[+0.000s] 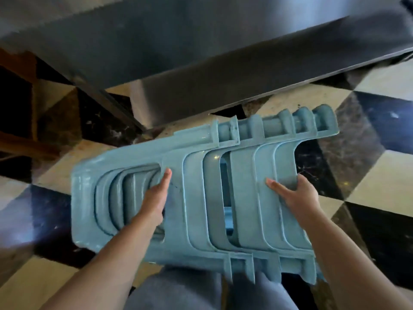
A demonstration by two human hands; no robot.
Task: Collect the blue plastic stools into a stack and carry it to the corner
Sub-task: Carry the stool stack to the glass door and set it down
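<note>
Because the stack of blue stools (201, 193) is carried on its side above the checkered floor (380, 171), close to a steel surface (201, 63), its legs could clip that edge. Worse — the nested stools might slide apart, since the left hand (154, 202) only hooks a leg opening and the right hand (295, 195) curls round one leg rim.

The stack of blue plastic stools (196, 189) lies tipped on its side, held off the floor, with the seat end toward the left of the view and the nested legs pointing right. The stools are a dull light blue with arched openings in their side panels, and the panels sit one inside another so their curved edges show as close parallel ridges. At the far and near edges the ribbed legs overlap in staggered steps.
</note>
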